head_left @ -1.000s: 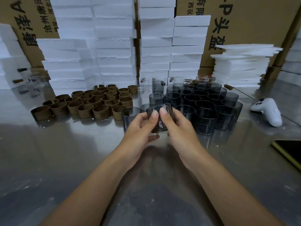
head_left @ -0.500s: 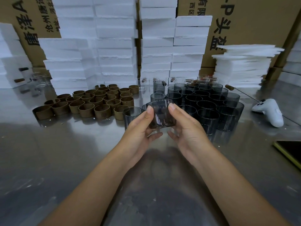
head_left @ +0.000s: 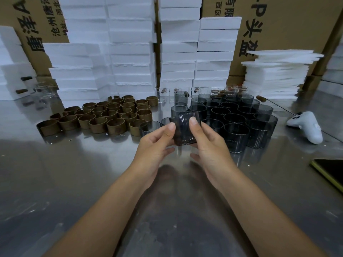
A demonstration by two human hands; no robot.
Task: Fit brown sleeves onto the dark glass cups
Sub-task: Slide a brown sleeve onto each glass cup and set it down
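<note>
I hold one dark glass cup [head_left: 183,129] between both hands, lifted a little above the steel table. My left hand [head_left: 156,145] grips its left side with thumb and fingers. My right hand [head_left: 207,143] grips its right side, thumb on the near wall. The cup has no sleeve on it. Several more dark glass cups [head_left: 235,117] stand clustered behind and to the right. Several brown sleeves [head_left: 111,115] stand in rows to the left of them.
Stacks of white foam blocks [head_left: 130,58] and foam sheets [head_left: 276,75] line the back, with cardboard boxes [head_left: 289,23] behind. A white controller [head_left: 308,127] lies at right. A dark tablet with a yellow edge [head_left: 330,171] sits near the right border. Clear glasses [head_left: 167,93] stand behind the dark ones.
Both hands have raised the cup slightly and turned it, so its rim now tilts away from me. My thumbs have shifted along its wall.
</note>
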